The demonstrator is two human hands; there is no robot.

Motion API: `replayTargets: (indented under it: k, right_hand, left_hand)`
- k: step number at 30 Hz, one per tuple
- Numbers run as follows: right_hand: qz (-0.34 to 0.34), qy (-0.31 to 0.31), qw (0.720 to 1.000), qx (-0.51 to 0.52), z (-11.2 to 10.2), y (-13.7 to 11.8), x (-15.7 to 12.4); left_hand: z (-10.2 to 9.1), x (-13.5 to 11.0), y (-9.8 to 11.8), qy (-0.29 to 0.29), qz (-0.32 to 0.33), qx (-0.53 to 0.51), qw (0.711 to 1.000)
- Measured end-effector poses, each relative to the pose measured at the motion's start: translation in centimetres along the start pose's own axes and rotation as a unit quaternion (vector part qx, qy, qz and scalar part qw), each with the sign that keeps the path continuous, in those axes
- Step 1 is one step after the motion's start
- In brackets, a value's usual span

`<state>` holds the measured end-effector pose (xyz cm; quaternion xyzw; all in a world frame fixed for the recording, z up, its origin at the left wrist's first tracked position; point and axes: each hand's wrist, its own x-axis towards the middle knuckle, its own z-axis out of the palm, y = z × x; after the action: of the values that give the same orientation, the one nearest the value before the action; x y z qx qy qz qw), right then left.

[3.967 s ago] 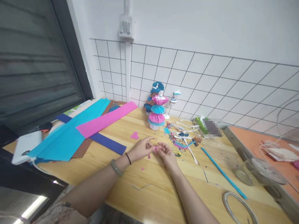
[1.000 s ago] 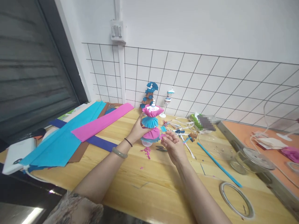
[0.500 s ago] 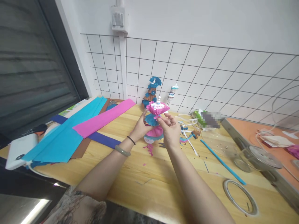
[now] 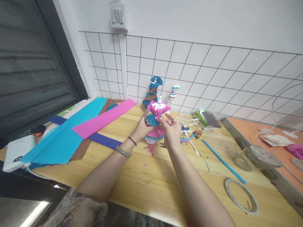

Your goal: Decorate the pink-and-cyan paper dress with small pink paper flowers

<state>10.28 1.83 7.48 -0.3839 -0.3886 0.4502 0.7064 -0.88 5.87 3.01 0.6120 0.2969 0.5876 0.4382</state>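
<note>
A small tiered paper figure (image 4: 153, 119) with pink and blue pleated crepe layers and a white beaded top stands upright on the wooden table. Wrapped round its left side is my left hand (image 4: 141, 126). At its right side, my right hand (image 4: 172, 127) pinches a small pink paper piece (image 4: 157, 118) against the blue layer. Pink paper scraps (image 4: 150, 148) lie just in front of the figure's base. Scissor tips (image 4: 163, 145) show beside my right wrist; the rest is hidden behind it.
Crepe paper strips, one pink (image 4: 104, 118) and one wide blue (image 4: 63, 132), lie at left beside a white box (image 4: 19, 153). Behind stands a blue-and-brown paper figure (image 4: 152, 91). At right are a blue strip (image 4: 223, 160), a tape roll (image 4: 240, 196) and an orange board (image 4: 251, 126).
The view has shifted slightly. Both hands stay at the figure, and the pink piece at my right fingertips sits a little differently.
</note>
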Motion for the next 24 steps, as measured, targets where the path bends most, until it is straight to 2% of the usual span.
replayTargets:
  k: [4,7,9,11,13,16,17,20,24]
  right_hand:
    - [-0.001,0.002,1.0,-0.008,-0.3,-0.2,-0.2]
    - [0.006,0.002,1.0,-0.018,-1.3,-0.3,-0.6]
    - [0.02,0.004,1.0,-0.016,-2.2,-0.2,-1.0]
    - [0.04,0.011,0.999,-0.01,-3.1,0.1,-1.5]
    - [0.059,0.018,0.998,-0.007,-3.9,0.5,-2.1]
    - [0.072,0.019,0.997,-0.011,-4.3,1.1,-3.0]
    - [0.07,0.014,0.997,-0.013,-4.3,1.3,-3.3]
    - [0.051,-0.01,0.998,-0.022,-4.1,1.4,-4.0]
    - [0.032,-0.034,0.999,-0.018,-3.9,1.3,-4.6]
  left_hand:
    - [-0.3,0.0,0.2,-0.009,-0.005,0.004,1.0]
    - [-1.4,0.1,0.8,-0.041,-0.039,0.009,0.998]
    - [-2.5,0.0,1.6,-0.062,-0.054,0.045,0.996]
    - [-3.4,-0.3,2.8,-0.062,-0.037,0.118,0.99]
    - [-3.6,-1.0,4.0,0.0,0.023,0.199,0.98]
    - [-2.6,-2.5,5.5,0.143,0.117,0.282,0.942]
    - [-2.1,-3.0,5.8,0.149,0.135,0.294,0.934]
    - [-0.2,-4.1,6.1,0.04,0.123,0.311,0.942]
    - [1.1,-4.6,5.6,-0.048,0.056,0.303,0.95]
